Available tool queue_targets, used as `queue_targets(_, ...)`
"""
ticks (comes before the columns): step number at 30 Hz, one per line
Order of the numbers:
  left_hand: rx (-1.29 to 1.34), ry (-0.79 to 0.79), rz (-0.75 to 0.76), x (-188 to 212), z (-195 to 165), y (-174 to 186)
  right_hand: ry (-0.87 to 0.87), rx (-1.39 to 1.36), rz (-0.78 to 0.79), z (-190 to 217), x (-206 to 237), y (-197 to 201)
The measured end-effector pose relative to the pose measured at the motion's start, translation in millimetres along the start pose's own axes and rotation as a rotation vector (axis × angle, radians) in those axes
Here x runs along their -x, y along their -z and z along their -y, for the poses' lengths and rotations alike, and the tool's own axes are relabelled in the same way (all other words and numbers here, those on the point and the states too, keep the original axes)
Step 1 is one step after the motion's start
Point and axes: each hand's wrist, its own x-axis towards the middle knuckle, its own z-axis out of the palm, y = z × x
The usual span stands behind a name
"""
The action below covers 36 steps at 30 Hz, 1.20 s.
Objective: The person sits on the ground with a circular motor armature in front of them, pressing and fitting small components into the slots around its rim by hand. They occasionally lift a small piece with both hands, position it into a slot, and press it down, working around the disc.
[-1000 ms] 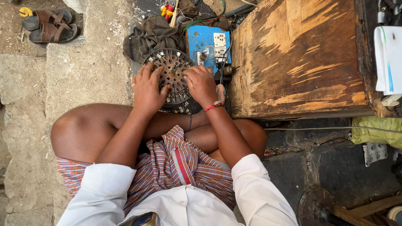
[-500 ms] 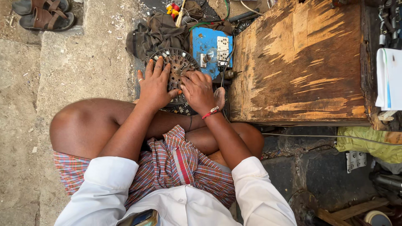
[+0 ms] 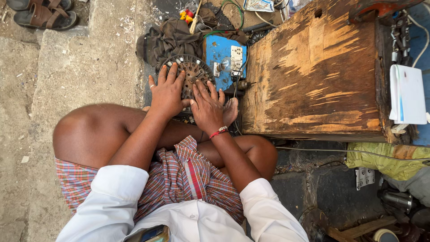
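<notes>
Rough stone floor (image 3: 67,80) under round metal stator (image 3: 193,71), dark cloth (image 3: 168,40), blue switch box (image 3: 222,60), sandals (image 3: 42,15).

We look straight down from a single head-worn camera, close above our own lap and both hands (image 3: 188,101), with the stone floor (image 3: 67,76) at the frame's left and a worn wooden bench (image 3: 313,76) filling the upper right.
</notes>
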Motion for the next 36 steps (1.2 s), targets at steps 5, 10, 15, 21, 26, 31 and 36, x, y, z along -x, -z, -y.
queue_targets(5, -0.001, 0.009, 0.002, 0, 0, -3, -0.057, 0.036, 0.024, 3, -2, -4)
queue_targets(10, -0.005, 0.006, -0.018, -1, 0, -4, -0.143, 0.013, 0.021, 13, 0, -10)
queue_targets(15, -0.011, -0.02, -0.058, 0, 3, -8, -0.145, 0.068, 0.01, 7, -12, -13)
queue_targets(21, -0.026, -0.016, -0.047, -3, 4, -8, -0.133, 0.023, 0.012, 11, -4, -11)
queue_targets(26, -0.037, -0.032, -0.09, 1, 2, -7, -0.146, -0.015, 0.012, 7, 0, -17)
queue_targets(31, -0.024, 0.009, -0.022, -3, 0, -2, -0.089, -0.262, -0.034, -23, -7, -26)
queue_targets(36, -0.016, -0.002, -0.028, 0, -2, 0, -0.083, -0.304, -0.079, -45, -11, -36)
